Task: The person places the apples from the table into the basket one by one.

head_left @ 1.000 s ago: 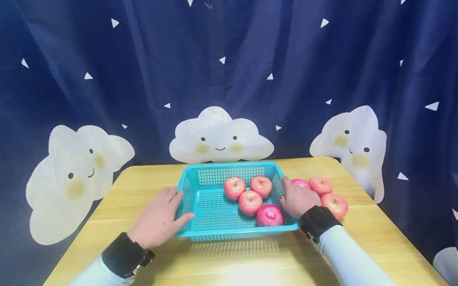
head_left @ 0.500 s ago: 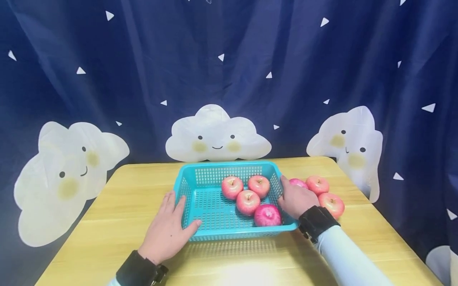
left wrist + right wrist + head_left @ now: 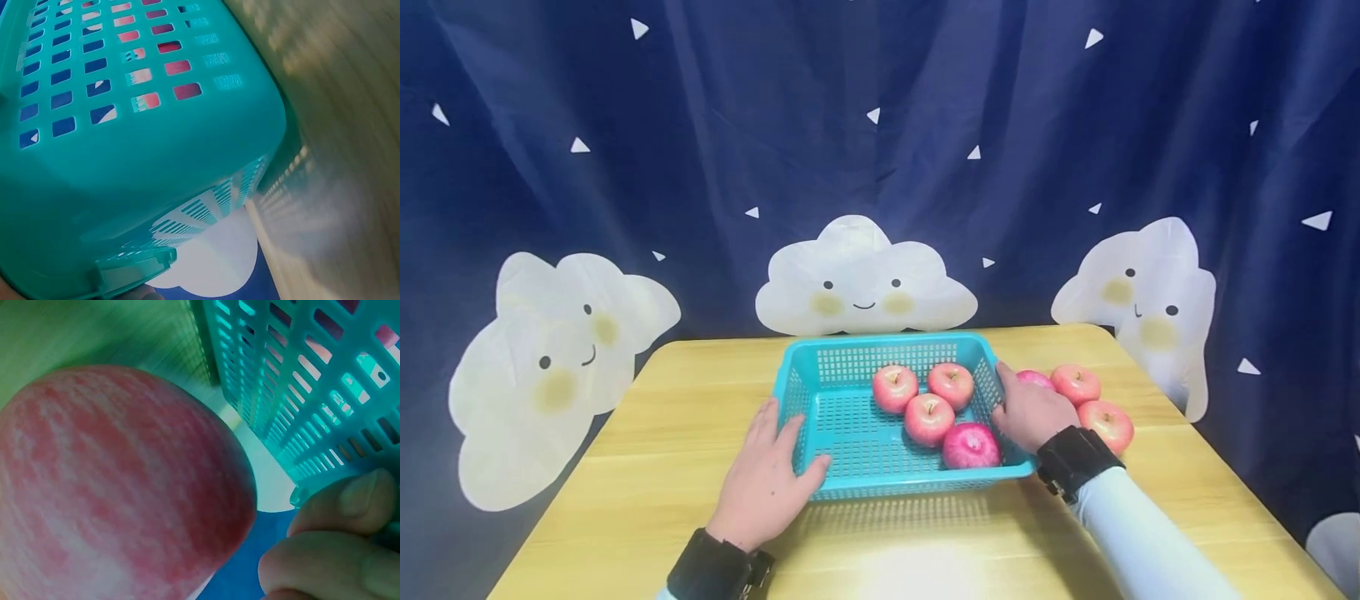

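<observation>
A turquoise plastic basket (image 3: pixel 917 480) with perforated walls stands on the wooden table. Inside, toward its right, lie pink-red apples (image 3: pixel 929 419) and a red onion (image 3: pixel 972 447). My left hand (image 3: pixel 766 487) holds the left rim near the front corner, thumb over the inside; the left wrist view shows the basket's wall (image 3: pixel 150 159) close up, with most of that hand out of sight. My right hand (image 3: pixel 1036 412) grips the right rim. In the right wrist view its fingertips (image 3: pixel 350 509) curl at the basket's edge, beside a large apple (image 3: pixel 125 481).
Outside the basket, behind and right of my right hand, lie two apples (image 3: pixel 1105 425) and a partly hidden red onion (image 3: pixel 1035 379). The table (image 3: pixel 662 433) has rounded far corners. A dark blue curtain (image 3: pixel 880 67) with cloud prints hangs behind it.
My left hand has moved right and forward onto the basket's left rim, its thumb now over the edge. My right hand stays on the right rim. The head view has shifted slightly.
</observation>
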A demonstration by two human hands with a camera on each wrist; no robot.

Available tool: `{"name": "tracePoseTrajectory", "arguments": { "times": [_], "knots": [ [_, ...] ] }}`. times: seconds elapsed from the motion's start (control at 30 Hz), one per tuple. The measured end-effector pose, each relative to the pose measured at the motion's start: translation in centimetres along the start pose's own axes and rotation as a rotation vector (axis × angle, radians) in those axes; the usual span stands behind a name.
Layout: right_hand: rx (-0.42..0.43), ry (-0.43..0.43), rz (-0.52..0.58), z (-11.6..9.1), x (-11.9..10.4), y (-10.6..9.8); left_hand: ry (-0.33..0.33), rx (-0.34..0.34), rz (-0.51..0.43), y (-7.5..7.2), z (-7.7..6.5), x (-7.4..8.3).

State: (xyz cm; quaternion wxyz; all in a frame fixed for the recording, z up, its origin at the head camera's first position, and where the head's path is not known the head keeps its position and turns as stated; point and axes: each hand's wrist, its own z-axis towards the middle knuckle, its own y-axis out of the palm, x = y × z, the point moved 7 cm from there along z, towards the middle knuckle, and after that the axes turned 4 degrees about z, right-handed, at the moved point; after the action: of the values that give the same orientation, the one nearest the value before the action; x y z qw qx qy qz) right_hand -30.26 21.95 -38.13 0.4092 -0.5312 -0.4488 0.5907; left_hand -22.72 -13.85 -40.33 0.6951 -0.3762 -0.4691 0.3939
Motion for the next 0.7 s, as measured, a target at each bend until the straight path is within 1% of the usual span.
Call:
{"name": "tracePoseTrajectory", "arguments": {
  "times": [0.17, 0.27, 0.37, 0.43, 0.5, 0.6, 0.7],
  "knots": [
    [-0.023, -0.024, 0.066, 0.1, 0.7, 0.4, -0.014, -0.011, 0.027, -0.1, 0.0, 0.1],
    [-0.036, -0.056, 0.09, 0.2, 1.1, 0.2, -0.017, -0.03, 0.031, 0.1, 0.1, 0.2],
    [-0.007, -0.131, 0.116, 0.5, 0.8, -0.4, -0.024, -0.025, 0.034, -0.2, 0.3, 0.1],
    [0.033, -0.188, 0.132, 0.8, 0.5, -1.1, -0.029, -0.011, 0.04, -0.6, 0.4, -0.1],
    [0.071, -0.223, 0.138, 0.9, 0.7, -1.7, -0.027, 0.002, 0.047, -0.9, 0.4, -0.1],
    [0.113, -0.221, 0.122, 0.3, 2.0, -2.8, -0.01, -0.006, 0.043, -0.8, 0.3, 0.1],
    [0.11, -0.193, 0.095, -0.8, 3.8, -3.5, -0.003, -0.031, 0.032, -0.3, 0.1, 0.3]
  ]
}}
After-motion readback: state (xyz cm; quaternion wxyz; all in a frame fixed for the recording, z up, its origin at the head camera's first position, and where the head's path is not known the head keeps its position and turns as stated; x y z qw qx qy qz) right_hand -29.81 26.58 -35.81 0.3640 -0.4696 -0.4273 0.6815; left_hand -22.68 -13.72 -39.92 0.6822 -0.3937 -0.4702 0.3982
